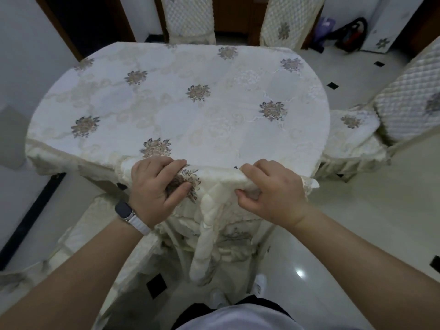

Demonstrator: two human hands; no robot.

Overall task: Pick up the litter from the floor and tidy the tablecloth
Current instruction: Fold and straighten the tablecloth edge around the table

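Both hands grip the near edge of the cream floral-embroidered tablecloth covering the oval worktop: left hand fingers curled into bunched fabric, right hand pinching a fold.

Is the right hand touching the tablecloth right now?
Touching. The head view shows the right hand pinching a bunched fold of the tablecloth at its near edge.
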